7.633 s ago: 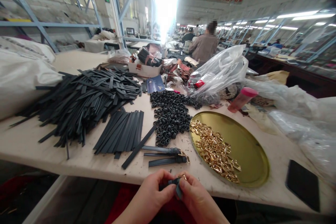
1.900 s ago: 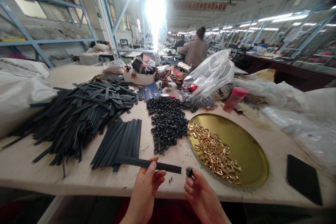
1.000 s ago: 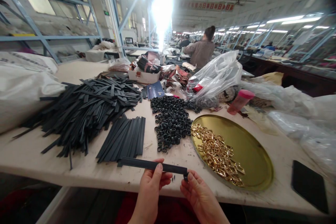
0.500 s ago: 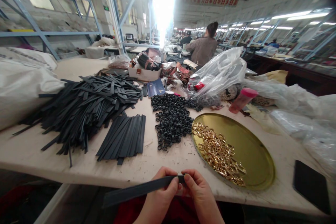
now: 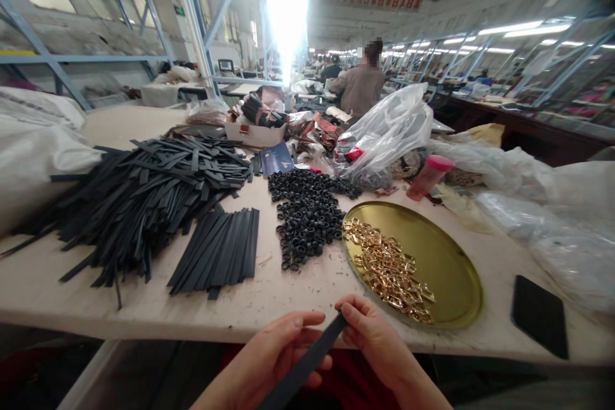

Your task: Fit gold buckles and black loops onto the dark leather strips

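Note:
In front of the table's near edge, my right hand (image 5: 364,327) pinches the upper end of a black strap (image 5: 307,362) between thumb and fingers. The strap slants down to the left, across my left hand (image 5: 288,343). That hand's fingers are spread and its thumb is off the strap. Beyond my hands lie a row of flat black strips (image 5: 216,250) and a pile of small black loops (image 5: 310,214). To the right, gold buckles (image 5: 389,266) lie heaped on a round gold tray (image 5: 446,269).
A large heap of black strips (image 5: 144,198) covers the table's left side. Farther back are a carton (image 5: 254,134), a blue booklet (image 5: 277,159), plastic bags (image 5: 389,134) and a pink-lidded jar (image 5: 430,177). A dark phone-like slab (image 5: 539,316) lies at right. A person (image 5: 362,86) sits beyond the table.
My left hand has let go of its pinch and opened around the strap. The strap has swung from nearly level to a steep slant, its end still in my right hand. The view has shifted slightly.

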The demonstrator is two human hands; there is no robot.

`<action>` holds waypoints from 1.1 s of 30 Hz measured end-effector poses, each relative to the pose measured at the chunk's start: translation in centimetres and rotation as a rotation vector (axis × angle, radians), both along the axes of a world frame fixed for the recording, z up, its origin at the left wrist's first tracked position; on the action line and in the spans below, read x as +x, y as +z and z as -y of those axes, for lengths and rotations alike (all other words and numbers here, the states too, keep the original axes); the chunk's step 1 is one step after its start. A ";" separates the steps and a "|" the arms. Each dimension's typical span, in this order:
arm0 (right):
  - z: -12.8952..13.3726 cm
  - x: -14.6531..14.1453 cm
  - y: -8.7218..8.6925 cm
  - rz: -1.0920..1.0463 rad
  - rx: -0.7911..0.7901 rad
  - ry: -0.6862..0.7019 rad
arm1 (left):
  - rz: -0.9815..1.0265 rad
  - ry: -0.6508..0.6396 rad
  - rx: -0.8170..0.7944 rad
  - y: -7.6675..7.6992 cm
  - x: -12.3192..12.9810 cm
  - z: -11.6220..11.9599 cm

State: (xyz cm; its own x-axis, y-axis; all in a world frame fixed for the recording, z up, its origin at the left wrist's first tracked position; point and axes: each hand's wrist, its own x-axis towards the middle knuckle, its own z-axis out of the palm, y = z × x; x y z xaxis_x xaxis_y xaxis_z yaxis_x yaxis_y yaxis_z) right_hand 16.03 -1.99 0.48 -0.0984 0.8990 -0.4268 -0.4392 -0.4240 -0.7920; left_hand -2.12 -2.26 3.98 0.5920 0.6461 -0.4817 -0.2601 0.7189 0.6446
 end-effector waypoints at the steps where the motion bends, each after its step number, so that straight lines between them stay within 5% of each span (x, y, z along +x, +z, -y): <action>1: 0.0 0.1 0.2 0.038 0.018 0.031 | 0.002 -0.069 -0.006 0.2 -0.3 0.0; 4: 0.0 -0.2 0.2 0.121 0.058 0.030 | -0.169 -0.203 0.148 -0.1 0.0 0.4; 7: 0.5 -1.6 -0.4 0.070 0.050 0.020 | -0.346 -0.135 0.302 -1.3 1.3 0.9; 11: 1.4 -3.8 -1.4 0.000 0.053 0.171 | -0.421 -0.059 0.370 -2.4 2.3 0.9; 17: 0.3 -1.7 -1.3 0.519 0.346 0.084 | -0.450 -0.135 0.386 -3.6 2.3 -0.6; 24: -6.6 6.4 0.1 1.542 0.396 0.103 | -0.421 -0.043 0.191 -4.9 3.1 -3.5; 29: -11.1 7.7 -0.8 1.646 0.402 0.239 | -0.368 -0.028 0.174 -5.1 3.5 -4.5; 33: -12.0 7.6 -1.4 1.648 0.418 0.290 | -0.379 -0.062 0.176 -4.3 3.4 -4.4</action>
State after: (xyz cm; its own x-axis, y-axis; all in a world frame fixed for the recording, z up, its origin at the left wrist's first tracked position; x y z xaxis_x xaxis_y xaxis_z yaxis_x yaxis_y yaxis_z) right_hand 23.59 9.99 -0.93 0.0023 1.0000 0.0028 0.9320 -0.0011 -0.3624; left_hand 1.24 2.18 -0.29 0.4344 0.7071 -0.5580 0.0590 0.5958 0.8010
